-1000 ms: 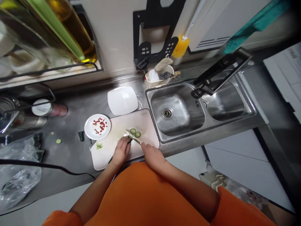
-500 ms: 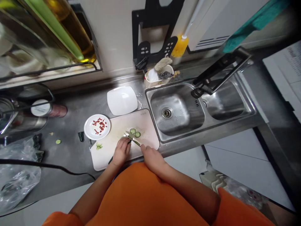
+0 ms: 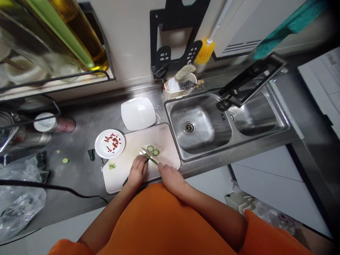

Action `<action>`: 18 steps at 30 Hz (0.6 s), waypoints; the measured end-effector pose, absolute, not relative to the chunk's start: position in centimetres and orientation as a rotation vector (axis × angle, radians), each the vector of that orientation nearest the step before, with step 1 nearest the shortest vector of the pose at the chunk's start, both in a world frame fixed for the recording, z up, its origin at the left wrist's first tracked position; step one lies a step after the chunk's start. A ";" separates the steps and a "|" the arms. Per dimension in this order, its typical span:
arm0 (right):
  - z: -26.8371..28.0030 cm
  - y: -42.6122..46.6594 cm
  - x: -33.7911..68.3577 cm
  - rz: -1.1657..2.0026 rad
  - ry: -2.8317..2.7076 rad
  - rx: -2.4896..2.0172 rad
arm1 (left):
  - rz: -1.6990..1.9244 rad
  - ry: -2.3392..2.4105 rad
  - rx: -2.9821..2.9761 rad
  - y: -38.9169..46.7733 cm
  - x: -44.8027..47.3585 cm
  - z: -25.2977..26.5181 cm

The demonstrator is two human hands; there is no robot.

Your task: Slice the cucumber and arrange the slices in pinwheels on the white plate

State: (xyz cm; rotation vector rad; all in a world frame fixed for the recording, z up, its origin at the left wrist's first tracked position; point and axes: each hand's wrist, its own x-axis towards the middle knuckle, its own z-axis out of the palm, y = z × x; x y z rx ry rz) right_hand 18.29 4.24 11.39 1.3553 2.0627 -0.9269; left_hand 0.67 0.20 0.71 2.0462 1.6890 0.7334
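On the pale cutting board (image 3: 164, 138), my left hand (image 3: 137, 170) is closed over a dark green cucumber (image 3: 125, 181), most of it hidden under the palm and fingers. My right hand (image 3: 170, 175) grips a small knife (image 3: 149, 157), its blade slanting up and left across the board beside the left fingertips. Just beyond the blade lie two cucumber slices (image 3: 156, 152). Some pale green cut pieces (image 3: 112, 165) rest at the board's left side. A round white plate with red bits (image 3: 98, 150) overlaps the board's upper left corner.
A square white plate (image 3: 138, 113) stands behind the board. To the right is a double steel sink (image 3: 202, 124) with a black faucet (image 3: 239, 83). Leftward lie a cucumber end (image 3: 91, 154), a plastic bag (image 3: 23, 198), a jar (image 3: 54, 123) and a black cord (image 3: 66, 191).
The knife in my right hand has shifted very slightly left, with its blade turned a little. My left hand stays on the cucumber, and the slices lie as before.
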 end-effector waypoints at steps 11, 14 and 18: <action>8.9 5.2 16.4 -0.944 2.140 1.400 | 0.755 1.673 2.030 0.1 0.6 0.2; 7.6 5.3 15.7 -0.928 2.173 1.408 | 0.762 1.670 2.033 0.0 0.5 0.1; 6.9 5.4 15.6 -0.924 2.183 1.401 | 0.795 1.667 2.036 0.1 0.5 0.1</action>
